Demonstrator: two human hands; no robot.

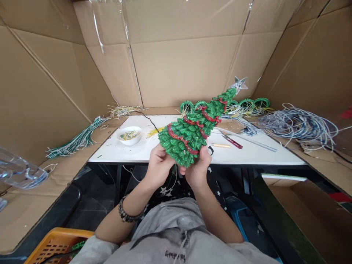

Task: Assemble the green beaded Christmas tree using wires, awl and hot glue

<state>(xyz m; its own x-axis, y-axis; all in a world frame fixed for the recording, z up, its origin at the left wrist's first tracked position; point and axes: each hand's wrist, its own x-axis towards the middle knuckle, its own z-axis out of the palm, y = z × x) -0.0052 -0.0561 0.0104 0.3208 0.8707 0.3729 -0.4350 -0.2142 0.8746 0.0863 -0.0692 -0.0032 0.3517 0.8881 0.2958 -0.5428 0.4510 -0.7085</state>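
A green glittery Christmas tree ornament [189,134] with red garlands and a clear star [239,84] at its tip is tilted up to the right above the table's front edge. My left hand [160,163] is closed on the lower left side of its base. On the lower right side, my right hand [198,165] grips the base too, with the thumb up against the tree. The fingers under the base are partly hidden. A thin white wire [175,176] hangs below, between my hands.
On the white table [132,156] are a bowl of wire bits [129,135], red-handled pliers [232,141], a wooden-handled tool [221,145] and a clear rod [258,142]. Wire bundles [299,124] lie right, green-white wires [79,137] left. Cardboard walls [181,69] surround it; an orange basket [55,242] is lower left.
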